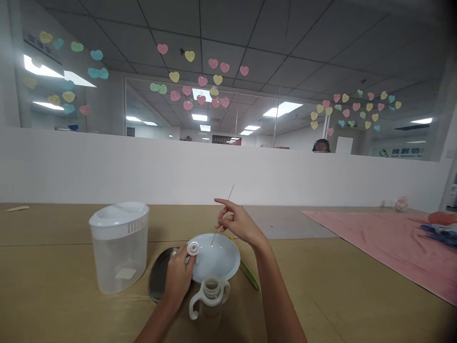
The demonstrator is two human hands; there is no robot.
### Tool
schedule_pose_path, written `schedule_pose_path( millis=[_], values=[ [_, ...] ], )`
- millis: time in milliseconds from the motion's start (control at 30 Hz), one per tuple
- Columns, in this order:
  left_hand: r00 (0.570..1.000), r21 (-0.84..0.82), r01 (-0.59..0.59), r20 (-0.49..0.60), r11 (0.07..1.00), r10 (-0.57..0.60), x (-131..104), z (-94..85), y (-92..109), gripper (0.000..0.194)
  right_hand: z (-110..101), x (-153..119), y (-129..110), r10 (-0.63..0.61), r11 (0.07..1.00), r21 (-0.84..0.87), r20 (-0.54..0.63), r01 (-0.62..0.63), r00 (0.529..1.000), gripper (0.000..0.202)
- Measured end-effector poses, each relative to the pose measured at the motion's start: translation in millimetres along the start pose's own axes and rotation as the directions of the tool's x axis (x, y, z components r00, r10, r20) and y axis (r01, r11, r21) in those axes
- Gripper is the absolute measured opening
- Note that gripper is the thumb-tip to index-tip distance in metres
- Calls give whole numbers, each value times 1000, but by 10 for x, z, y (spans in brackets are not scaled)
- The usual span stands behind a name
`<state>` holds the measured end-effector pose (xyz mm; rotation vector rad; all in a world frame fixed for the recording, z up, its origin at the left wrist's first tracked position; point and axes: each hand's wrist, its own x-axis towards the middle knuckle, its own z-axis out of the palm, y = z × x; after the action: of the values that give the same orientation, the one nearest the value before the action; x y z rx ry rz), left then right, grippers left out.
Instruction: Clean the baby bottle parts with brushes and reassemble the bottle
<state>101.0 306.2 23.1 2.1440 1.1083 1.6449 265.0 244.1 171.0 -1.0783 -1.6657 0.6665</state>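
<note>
My left hand (179, 276) is closed around a small white round bottle lid (193, 248), its ringed face turned toward me. Between the fingers of my right hand (237, 223) is a thin wire straw brush (230, 193), pinched and slanting, with a small loop at its upper end. Its lower end reaches over the pale blue bowl (228, 257); whether it touches the bowl I cannot tell. In front of the bowl stands an uncapped clear bottle (212, 286) with white side handles. Part of the bowl is hidden behind my left hand and the bottle.
A dark metal tray (157, 281) lies partly under my left hand. To its left stands a tall translucent container (119, 252) with a white lid. A long green object (250, 276) lies right of the bowl. A pink cloth (378, 238) covers the table's right side.
</note>
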Motion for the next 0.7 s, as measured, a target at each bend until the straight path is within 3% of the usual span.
schedule_pose_path(
  millis=[133, 233, 333, 467, 600, 700],
  values=[
    [998, 1, 6, 68, 1000, -6, -69, -38, -42, 32, 148, -47, -87, -32, 996, -85, 31, 34, 999, 58],
    [997, 0, 35, 74, 999, -35, -104, -63, -53, 31, 311, -51, -81, -91, 958, -269, 38, 98, 995, 63],
    [996, 0, 31, 79, 1000, -31, -127, -79, -36, 29, 460, -54, -61, -144, 852, -503, 41, 145, 989, 67],
    [996, 17, 12, 89, 1000, -13, -136, -89, 9, 29, 586, -63, -75, -127, 695, -708, 50, 125, 991, 68],
    [995, 17, -3, 104, 1000, 1, -141, -103, 50, 27, 672, -72, -88, -105, 537, -837, 56, 104, 993, 65],
    [991, 36, -30, 130, 999, 25, -154, -102, 63, 26, 742, -83, -69, -69, 479, -870, 97, 118, 993, 62]
  ],
)
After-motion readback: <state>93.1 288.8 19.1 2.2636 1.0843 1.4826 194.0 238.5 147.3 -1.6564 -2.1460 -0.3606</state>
